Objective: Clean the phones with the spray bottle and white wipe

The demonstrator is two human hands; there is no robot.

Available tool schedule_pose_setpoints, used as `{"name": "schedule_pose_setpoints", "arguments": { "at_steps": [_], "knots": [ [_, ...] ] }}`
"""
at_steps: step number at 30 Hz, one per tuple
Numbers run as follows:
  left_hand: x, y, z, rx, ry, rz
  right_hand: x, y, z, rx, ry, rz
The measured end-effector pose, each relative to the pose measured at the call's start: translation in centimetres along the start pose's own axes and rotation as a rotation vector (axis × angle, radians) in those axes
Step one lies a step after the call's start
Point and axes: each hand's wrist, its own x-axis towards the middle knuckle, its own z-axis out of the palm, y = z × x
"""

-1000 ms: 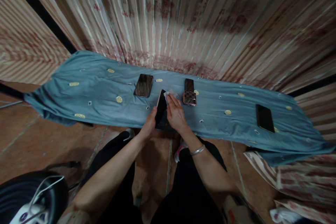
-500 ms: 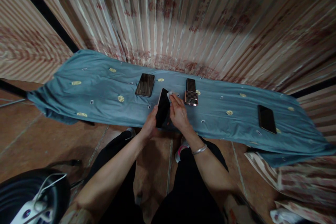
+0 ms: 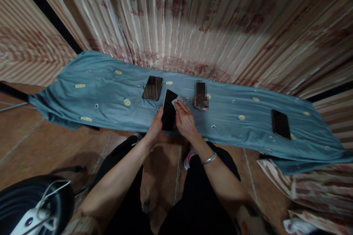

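Observation:
A phone with a dark screen [image 3: 167, 115] is held tilted above the front edge of the cloth, gripped along its left side by my left hand [image 3: 156, 125]. My right hand [image 3: 186, 118] is closed on a small whitish wipe [image 3: 175, 101], its fingertips pressing this against the right part of the screen. Whether the wipe is paper or cloth I cannot tell. Just beyond my left hand lies another dark phone [image 3: 152, 88] with a shiny face. Past my right hand is a dark object [image 3: 200, 96], partly blurred out.
Blue patterned cloth [image 3: 110, 91] covers a long narrow surface. A black phone [image 3: 280, 124] lies toward its right end. Striped curtains [image 3: 176, 18] hang behind. At lower left, a black coiled thing [image 3: 55, 198] stands with a white power strip [image 3: 27, 224] on it.
The held phone has turned slightly, its top shifting left. My right hand has moved a little down and left with the wipe across the screen.

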Motion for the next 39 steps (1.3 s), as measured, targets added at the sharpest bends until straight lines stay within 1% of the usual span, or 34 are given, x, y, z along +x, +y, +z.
{"name": "schedule_pose_setpoints", "arguments": {
  "at_steps": [4,8,12,17,23,27,31,36,39],
  "knots": [
    [0.1,-0.3,-0.1,-0.015,-0.022,-0.023,0.1,0.3,-0.3,0.000,-0.001,0.014],
    [0.7,-0.3,-0.8,-0.027,-0.035,0.005,-0.3,0.0,-0.3,0.006,-0.007,-0.008],
    [1.0,-0.3,-1.1,-0.039,-0.042,0.003,-0.6,-0.3,-0.1,-0.001,-0.040,-0.012],
    [1.1,-0.5,-1.0,-0.034,-0.048,0.013,-0.7,0.0,0.0,0.001,-0.014,-0.005],
    [1.2,0.0,-1.2,-0.017,-0.003,-0.009,-1.2,-0.6,0.1,0.007,-0.051,-0.031],
    [0.8,0.4,-0.8,0.007,0.023,-0.021,-1.4,-0.8,0.0,0.004,-0.056,-0.030],
    [0.9,0.2,-0.6,-0.018,0.020,0.007,-1.4,-0.8,-0.1,0.007,-0.048,-0.031],
    [1.4,0.0,-0.9,-0.046,0.001,0.072,-1.6,-1.3,-0.3,-0.001,-0.074,-0.050],
    [1.5,0.0,-1.0,-0.043,0.011,0.062,-1.7,-1.5,-0.4,-0.007,-0.083,-0.047]
  ]
}}
